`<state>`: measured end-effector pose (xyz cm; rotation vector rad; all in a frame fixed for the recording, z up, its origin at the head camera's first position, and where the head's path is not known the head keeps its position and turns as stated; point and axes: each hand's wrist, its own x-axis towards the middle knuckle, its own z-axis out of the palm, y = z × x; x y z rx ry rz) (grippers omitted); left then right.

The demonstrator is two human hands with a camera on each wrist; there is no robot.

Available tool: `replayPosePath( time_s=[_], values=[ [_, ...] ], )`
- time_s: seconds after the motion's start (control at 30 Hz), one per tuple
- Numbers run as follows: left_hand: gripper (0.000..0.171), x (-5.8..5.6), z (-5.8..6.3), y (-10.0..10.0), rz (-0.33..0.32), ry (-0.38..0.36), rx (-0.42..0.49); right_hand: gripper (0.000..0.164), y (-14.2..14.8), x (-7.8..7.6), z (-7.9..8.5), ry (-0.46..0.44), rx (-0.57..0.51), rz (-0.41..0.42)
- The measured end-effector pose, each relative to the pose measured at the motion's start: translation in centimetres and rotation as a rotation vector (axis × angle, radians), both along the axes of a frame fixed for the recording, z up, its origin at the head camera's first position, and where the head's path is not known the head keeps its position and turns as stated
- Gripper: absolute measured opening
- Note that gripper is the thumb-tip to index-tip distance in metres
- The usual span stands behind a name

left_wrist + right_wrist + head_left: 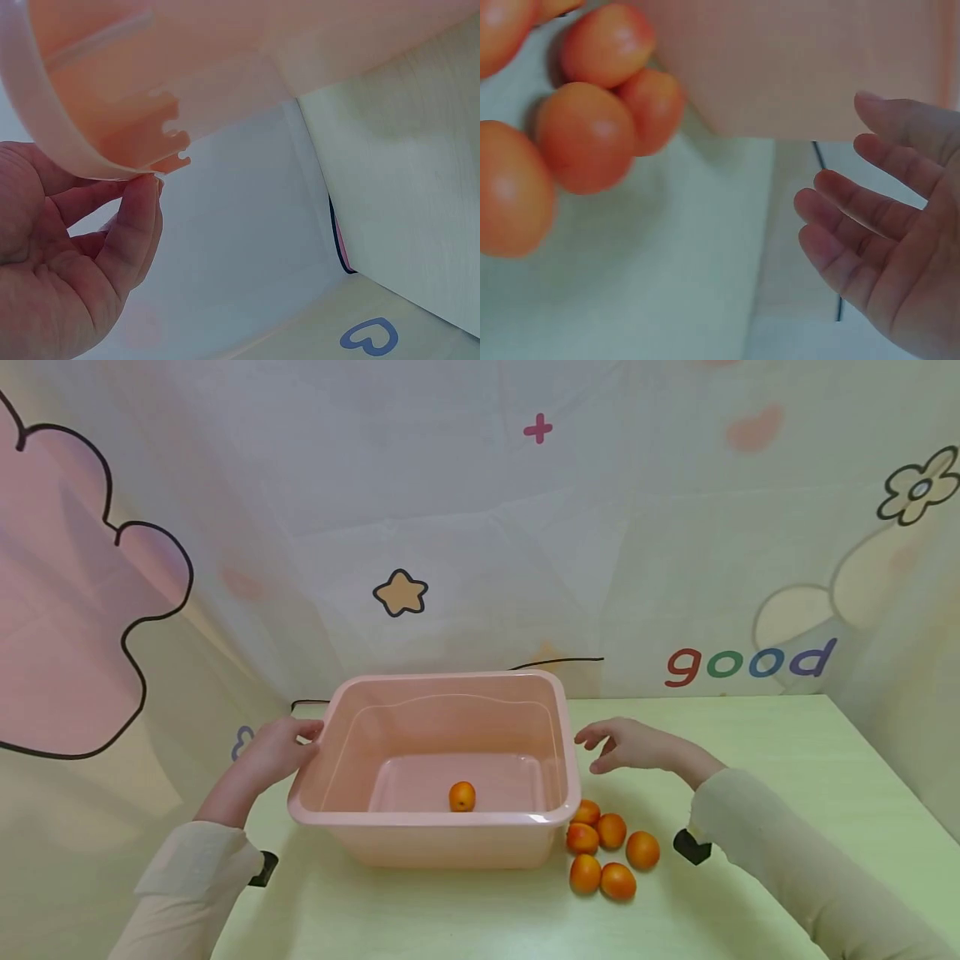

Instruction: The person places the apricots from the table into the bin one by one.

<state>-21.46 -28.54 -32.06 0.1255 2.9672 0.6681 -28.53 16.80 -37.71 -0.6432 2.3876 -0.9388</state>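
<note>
A pink plastic basin (450, 841) stands on the table, with one small orange fruit (462, 797) lying on its floor. At the basin's left side my left hand (279, 749) grips the rim; the left wrist view has the curled fingers (135, 225) against the rim's edge. My right hand (628, 745) hovers just off the right side of the basin, holding nothing. Its fingers (870, 202) are spread and loosely bent in the right wrist view. Several orange-red fruits (611, 831) lie below that hand, beside the basin's front right corner.
The pale green table (772, 827) runs back to a hanging cloth (480, 543) printed with a star, a flower and the word "good". More cloth closes in both sides.
</note>
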Motion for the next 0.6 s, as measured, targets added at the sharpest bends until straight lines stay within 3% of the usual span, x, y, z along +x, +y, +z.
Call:
replayPosePath(
  time_s=[0.27, 0.6],
  values=[
    [0.040, 0.0, 0.1, 0.0, 0.014, -0.014, -0.002, 0.039, -0.8, 0.3, -3.5, -0.062, 0.058, 0.043],
    [0.040, 0.0, 0.2, 0.1, 0.018, -0.023, 0.003, 0.025, -1.7, 0.8, -5.2, -0.102, 0.112, 0.065]
  ],
)
